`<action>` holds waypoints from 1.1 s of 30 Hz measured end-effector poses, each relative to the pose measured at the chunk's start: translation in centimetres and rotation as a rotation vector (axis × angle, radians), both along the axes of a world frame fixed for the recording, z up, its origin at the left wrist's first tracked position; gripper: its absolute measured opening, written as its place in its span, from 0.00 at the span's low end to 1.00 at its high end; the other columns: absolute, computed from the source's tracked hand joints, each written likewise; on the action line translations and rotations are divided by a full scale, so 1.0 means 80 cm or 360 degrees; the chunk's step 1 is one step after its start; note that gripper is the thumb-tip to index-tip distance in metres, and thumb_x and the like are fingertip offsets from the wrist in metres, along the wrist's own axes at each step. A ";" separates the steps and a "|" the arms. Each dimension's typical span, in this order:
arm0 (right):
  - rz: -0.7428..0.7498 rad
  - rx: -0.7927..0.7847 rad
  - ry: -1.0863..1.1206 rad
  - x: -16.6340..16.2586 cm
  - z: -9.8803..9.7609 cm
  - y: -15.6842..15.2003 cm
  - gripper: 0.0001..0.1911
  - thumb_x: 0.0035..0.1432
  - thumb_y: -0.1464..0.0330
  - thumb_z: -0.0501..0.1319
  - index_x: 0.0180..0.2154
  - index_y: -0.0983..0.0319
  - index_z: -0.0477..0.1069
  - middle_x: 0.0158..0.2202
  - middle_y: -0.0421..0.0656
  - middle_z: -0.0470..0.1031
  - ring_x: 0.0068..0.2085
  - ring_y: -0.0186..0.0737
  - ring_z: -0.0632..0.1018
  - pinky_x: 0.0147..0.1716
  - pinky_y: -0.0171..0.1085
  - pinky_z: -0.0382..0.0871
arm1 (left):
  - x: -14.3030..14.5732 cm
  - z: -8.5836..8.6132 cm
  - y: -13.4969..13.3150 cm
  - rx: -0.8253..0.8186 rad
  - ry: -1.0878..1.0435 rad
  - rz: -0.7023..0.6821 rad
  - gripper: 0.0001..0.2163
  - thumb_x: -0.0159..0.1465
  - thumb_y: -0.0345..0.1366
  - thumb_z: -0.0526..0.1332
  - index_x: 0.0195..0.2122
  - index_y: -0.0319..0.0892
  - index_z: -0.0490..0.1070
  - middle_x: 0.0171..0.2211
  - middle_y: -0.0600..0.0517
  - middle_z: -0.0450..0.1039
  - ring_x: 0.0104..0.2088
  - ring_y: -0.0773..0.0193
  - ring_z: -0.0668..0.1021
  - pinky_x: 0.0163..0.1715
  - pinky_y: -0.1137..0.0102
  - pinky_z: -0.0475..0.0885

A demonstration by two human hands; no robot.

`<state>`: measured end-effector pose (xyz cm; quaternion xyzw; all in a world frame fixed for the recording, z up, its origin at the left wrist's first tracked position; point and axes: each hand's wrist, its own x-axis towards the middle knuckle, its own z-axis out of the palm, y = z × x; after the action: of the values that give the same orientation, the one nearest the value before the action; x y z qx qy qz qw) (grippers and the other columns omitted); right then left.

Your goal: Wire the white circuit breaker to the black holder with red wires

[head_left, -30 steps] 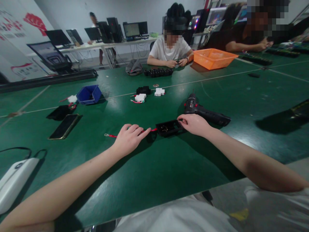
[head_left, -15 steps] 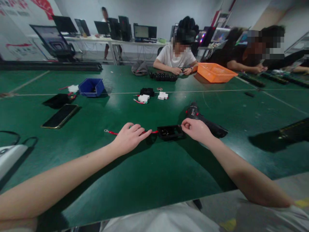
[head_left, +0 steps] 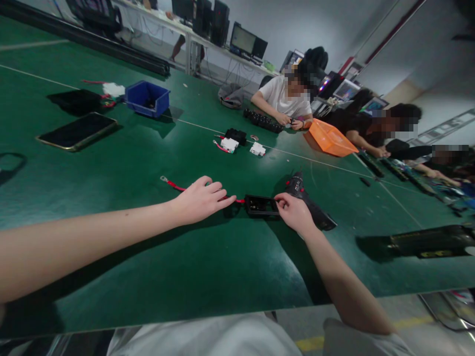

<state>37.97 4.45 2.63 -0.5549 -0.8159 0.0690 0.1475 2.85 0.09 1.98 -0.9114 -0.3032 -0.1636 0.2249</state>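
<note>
A black rectangular housing point(head_left: 261, 206) with an open top lies on the green table, small metal parts showing inside its left half. From its left end runs a red cable point(head_left: 174, 186) with a metal ring lug at the far tip. My left hand point(head_left: 202, 200) lies over this cable and grips it, index finger stretched toward the housing; the thumb is hidden. At the housing's right end, my right hand point(head_left: 293, 211) has its thumb and fingertips pinched together, and whatever is between them is too small to make out. Just behind the right hand lies a black cordless drill point(head_left: 297, 187).
White connector blocks point(head_left: 229, 144) lie beyond the hands. Leftward are a phone point(head_left: 77, 131) and a blue bin point(head_left: 147, 100). An orange tray point(head_left: 330, 138) stands near co-workers across the table. A dark cylindrical object point(head_left: 430, 241) lies at right.
The head view has tilted and shifted, so the table slants down to the right. Both hands keep nearly the same places at the cable and the housing.
</note>
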 end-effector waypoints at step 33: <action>-0.0129 0.0099 -0.0392 -0.013 0.008 -0.001 0.13 0.68 0.68 0.57 0.47 0.61 0.78 0.40 0.46 0.84 0.36 0.44 0.81 0.34 0.37 0.67 | 0.001 0.002 0.001 -0.0055 0.0127 0.0036 0.22 0.69 0.25 0.55 0.63 0.45 0.68 0.44 0.46 0.79 0.47 0.54 0.77 0.43 0.57 0.68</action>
<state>36.94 4.34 3.25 -0.5867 -0.8065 -0.0311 0.0661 2.95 0.16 2.16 -0.9175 -0.3070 -0.1194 0.2229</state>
